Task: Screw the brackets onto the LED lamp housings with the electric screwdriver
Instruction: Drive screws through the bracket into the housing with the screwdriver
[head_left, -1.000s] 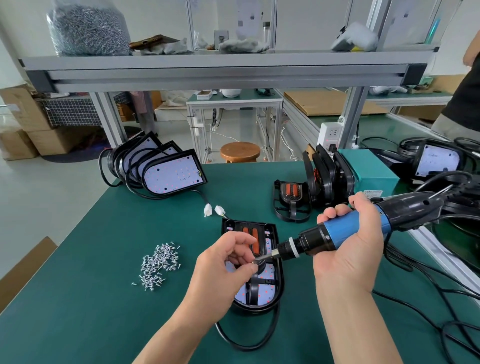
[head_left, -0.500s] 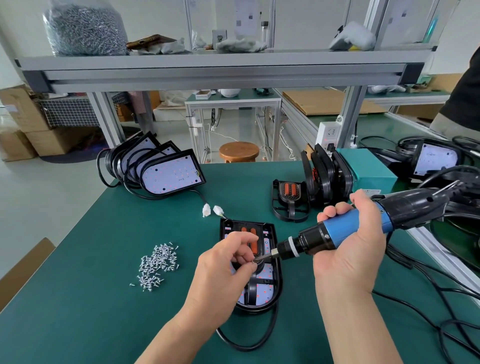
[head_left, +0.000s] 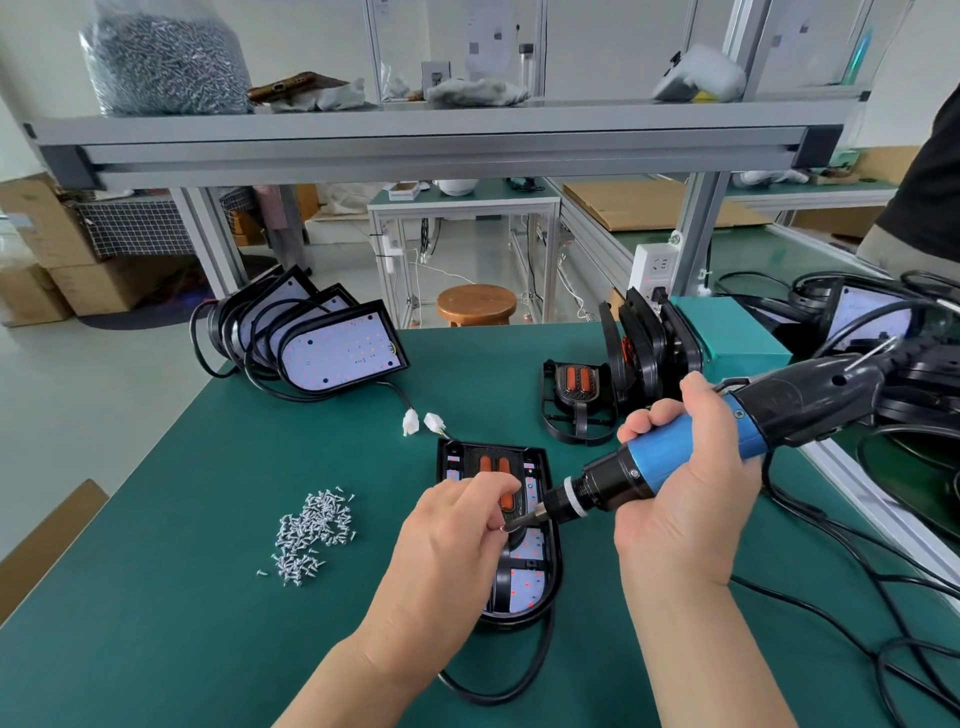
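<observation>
A black LED lamp housing (head_left: 535, 577) lies flat on the green table (head_left: 182, 597) with a black bracket on it. My right hand (head_left: 685, 499) grips the blue and black electric screwdriver (head_left: 675, 460), its bit slanting down to the left. My left hand (head_left: 457, 540) pinches a small screw (head_left: 503, 529) at the bit's tip, just above the housing. Loose silver screws (head_left: 311, 530) lie heaped left of the housing.
Several lamp housings (head_left: 322, 343) lean stacked at the back left, with white connectors (head_left: 421, 422) on their cable. Brackets (head_left: 576, 400) and more housings stand by a teal box (head_left: 737, 338). Black cables (head_left: 857, 597) trail at the right. Another person (head_left: 924, 197) stands far right.
Hardly anything has moved: both hands stay at the housing with the screw at the bit's tip.
</observation>
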